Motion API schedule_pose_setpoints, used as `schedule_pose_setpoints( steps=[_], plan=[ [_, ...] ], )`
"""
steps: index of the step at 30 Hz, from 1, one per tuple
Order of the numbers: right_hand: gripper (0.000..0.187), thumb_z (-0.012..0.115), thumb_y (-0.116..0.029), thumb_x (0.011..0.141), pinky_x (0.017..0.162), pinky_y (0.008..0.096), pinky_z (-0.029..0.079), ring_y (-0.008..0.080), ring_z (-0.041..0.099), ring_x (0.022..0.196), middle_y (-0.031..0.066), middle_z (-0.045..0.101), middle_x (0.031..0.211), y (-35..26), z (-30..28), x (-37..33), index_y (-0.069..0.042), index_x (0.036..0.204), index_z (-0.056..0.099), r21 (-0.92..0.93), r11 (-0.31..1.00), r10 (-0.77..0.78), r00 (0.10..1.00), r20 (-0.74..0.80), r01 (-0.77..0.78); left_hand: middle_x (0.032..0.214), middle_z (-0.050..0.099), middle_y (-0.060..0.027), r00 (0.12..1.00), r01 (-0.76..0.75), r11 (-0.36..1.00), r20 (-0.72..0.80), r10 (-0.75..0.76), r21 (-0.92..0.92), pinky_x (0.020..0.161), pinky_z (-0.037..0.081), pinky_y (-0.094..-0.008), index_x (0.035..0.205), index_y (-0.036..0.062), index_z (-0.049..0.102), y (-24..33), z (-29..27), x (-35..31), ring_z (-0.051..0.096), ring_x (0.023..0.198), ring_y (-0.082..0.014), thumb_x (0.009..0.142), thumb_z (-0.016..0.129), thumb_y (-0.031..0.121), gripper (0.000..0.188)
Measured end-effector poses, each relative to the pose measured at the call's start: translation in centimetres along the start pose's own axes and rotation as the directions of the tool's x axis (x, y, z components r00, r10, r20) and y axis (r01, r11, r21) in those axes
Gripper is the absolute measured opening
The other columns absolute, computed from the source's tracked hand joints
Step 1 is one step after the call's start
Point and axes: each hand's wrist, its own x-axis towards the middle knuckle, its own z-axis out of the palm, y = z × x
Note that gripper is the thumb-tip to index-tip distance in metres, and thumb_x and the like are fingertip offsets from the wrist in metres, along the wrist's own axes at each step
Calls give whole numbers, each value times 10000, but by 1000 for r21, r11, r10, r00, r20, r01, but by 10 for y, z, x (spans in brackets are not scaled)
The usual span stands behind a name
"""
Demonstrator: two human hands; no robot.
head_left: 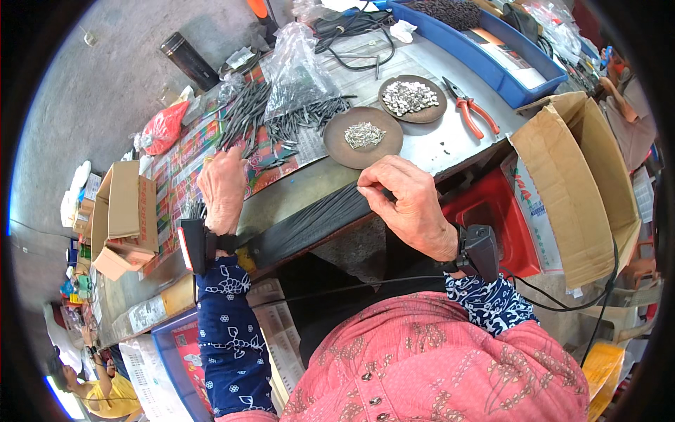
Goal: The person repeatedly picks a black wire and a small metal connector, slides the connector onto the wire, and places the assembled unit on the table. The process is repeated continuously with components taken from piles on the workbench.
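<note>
My left hand (223, 186) is at the near edge of a loose pile of thin black strips (245, 112), its fingers bent and closed; whatever they grip is hidden. Just in front of a brown round dish of small silvery metal pins (365, 135), my right hand (406, 202) holds thumb and forefinger in a pinch. Anything between those fingertips is too small to make out. Behind that dish is a second brown dish holding small whitish, rounded pieces (410, 98). Pliers with red handles (472, 117) lie to its right. A clear plastic bag (299, 70) rests on the black strips.
A long blue tray (503, 81) borders the bench at the far right. Open cardboard boxes stand at right (569, 190) and left (126, 211). A red bin (492, 218) sits below the bench edge. A black flask (188, 60) and red bag (165, 129) are far left; another person (112, 394) is lower left.
</note>
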Motion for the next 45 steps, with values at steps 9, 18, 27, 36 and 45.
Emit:
schedule_pose_setpoints(
  steps=[9, 18, 27, 36, 45],
  plan=[
    [105, 684, 19, 777, 654, 325, 481, 243, 609, 734, 81, 626, 801, 3, 1, 0, -13, 855, 622, -23, 1000, -3, 1000, 10, 3, 836, 627, -165, 994, 99, 977, -29, -106, -189, 651, 456, -488, 872, 54, 544, -1, 5, 3, 602, 792, -401, 864, 622, 127, 107],
    [100, 688, 20, 780, 633, 318, 473, 232, 604, 722, 77, 623, 790, 5, 4, -2, -15, 844, 619, -22, 999, 29, 999, 23, -29, 903, 671, -178, 984, 175, 929, 71, -161, -325, 682, 490, -457, 986, 65, 600, -4, 12, 2, 633, 832, -390, 843, 653, 95, 155],
    [102, 682, 11, 776, 630, 338, 461, 246, 592, 705, 78, 609, 775, 7, 6, -2, -25, 837, 608, 2, 1000, 11, 1000, 1, -11, 892, 662, -180, 998, 56, 977, -27, -62, -206, 735, 490, -442, 1037, 44, 638, -5, 8, 2, 636, 830, -371, 876, 583, 93, 177],
    [104, 670, -27, 778, 663, 385, 449, 293, 581, 715, 82, 590, 768, 9, 9, -3, -46, 841, 590, 16, 1000, 9, 1000, -6, -9, 903, 645, -151, 968, 169, 893, -99, -229, -417, 712, 482, -419, 1024, 41, 631, -5, 11, 7, 626, 808, -334, 869, 579, 29, 163],
    [111, 672, -28, 778, 657, 384, 440, 287, 576, 703, 79, 587, 765, 9, 8, -2, -48, 847, 587, 11, 1000, 0, 1000, -2, 0, 809, 667, -57, 927, 361, 519, 240, -287, -775, 596, 466, -250, 1002, -20, 642, -8, 20, 5, 580, 631, -108, 855, 617, 2, 151]
  ],
)
